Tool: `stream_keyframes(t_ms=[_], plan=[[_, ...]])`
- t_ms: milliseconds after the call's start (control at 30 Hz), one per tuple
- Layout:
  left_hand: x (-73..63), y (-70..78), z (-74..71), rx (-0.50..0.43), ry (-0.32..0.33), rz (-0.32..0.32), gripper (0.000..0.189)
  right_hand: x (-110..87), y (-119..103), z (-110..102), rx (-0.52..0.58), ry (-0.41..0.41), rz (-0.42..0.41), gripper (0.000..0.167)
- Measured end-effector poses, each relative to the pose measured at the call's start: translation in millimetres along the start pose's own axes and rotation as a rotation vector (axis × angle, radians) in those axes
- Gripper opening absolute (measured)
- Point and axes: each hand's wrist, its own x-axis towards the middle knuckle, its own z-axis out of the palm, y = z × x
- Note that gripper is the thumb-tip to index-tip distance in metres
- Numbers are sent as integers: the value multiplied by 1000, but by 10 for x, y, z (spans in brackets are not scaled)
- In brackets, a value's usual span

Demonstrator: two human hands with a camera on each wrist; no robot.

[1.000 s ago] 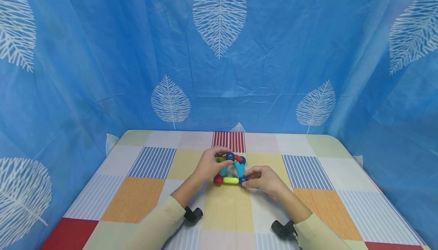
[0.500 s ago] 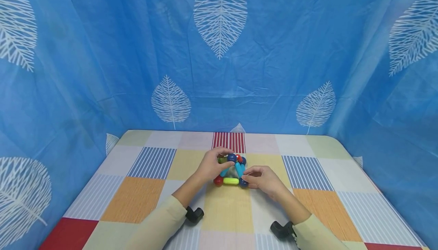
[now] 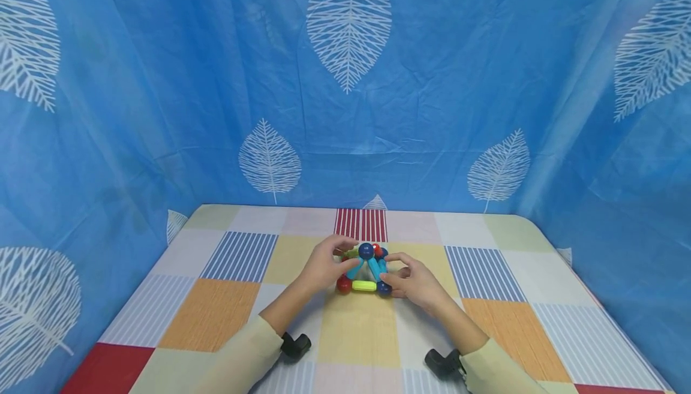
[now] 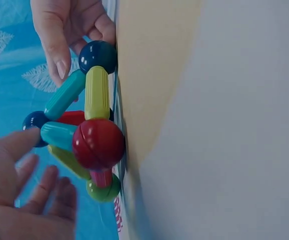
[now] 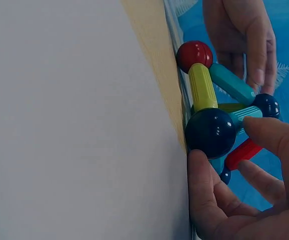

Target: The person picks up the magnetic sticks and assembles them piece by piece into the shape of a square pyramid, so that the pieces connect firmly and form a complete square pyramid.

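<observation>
A small frame of magnetic balls and rods stands on the cloth in the middle. Its top is a dark blue ball (image 3: pixel 366 251); a red ball (image 3: pixel 344 285) and another dark blue ball (image 5: pixel 210 133) form the near corners, joined by a yellow-green rod (image 3: pixel 364 286). Light blue rods (image 4: pixel 64 94) slope up to the top. My left hand (image 3: pixel 326 265) is beside the top ball with fingers spread; whether its thumb touches the ball cannot be told. My right hand (image 3: pixel 415 280) holds the near right corner, fingers against the lower ball and thumb on a light blue rod.
A patchwork tablecloth (image 3: pixel 358 334) covers the table. Blue curtains (image 3: pixel 432 82) with white leaf prints hang behind and at both sides. Black wrist mounts (image 3: pixel 296 346) hang below both forearms. At the frame's back are a green ball (image 4: pixel 103 188) and red rods.
My left hand has drawn away from the top ball, back and to the left. My right fingers have shifted and spread slightly at the near right corner. The frame stays almost in place.
</observation>
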Motion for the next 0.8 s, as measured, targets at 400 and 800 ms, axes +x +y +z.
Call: stream_keyframes(t_ms=[400,800], plan=[[-196,-109,-136,63,-196,-166,32,71,-59,-11,-140,-50,-50,75],[-206,-87,-134,63,-222,-160,23,84,-64,13,-203,-23,-58,73]])
